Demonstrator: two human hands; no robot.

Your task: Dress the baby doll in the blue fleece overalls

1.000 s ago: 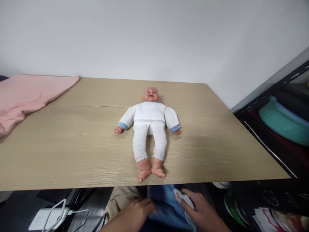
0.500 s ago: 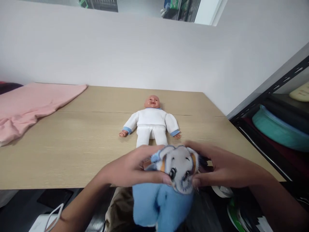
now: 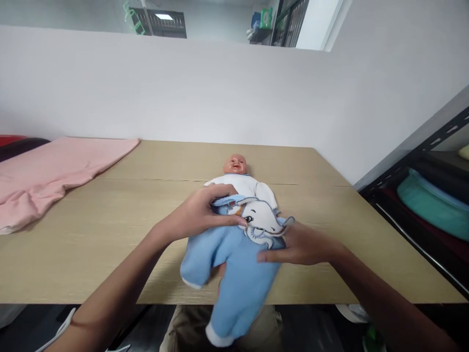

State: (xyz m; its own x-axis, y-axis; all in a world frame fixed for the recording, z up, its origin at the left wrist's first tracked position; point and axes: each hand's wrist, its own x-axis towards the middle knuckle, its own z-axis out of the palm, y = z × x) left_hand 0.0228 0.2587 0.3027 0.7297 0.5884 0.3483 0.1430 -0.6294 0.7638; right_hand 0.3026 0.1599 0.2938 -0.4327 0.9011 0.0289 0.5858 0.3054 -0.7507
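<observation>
While over one doll (image 3: 235, 165), one romper (image 3: 236, 256)

Light-blue garment (image 3: 234, 264) (white elephant patch (image 3: 261, 220)), pink cloth (image 3: 54, 168)

- Pink cloth (image 3: 54, 168) is laid rumpled on far-left corner of table, near edge bunched up.
- Light wood table (image 3: 110, 234) is set vs. white wall (image 3: 220, 88).
- Black shelf rack (image 3: 421, 161) is seen at right, w/ teal item (image 3: 432, 203) stored inside.
</observation>
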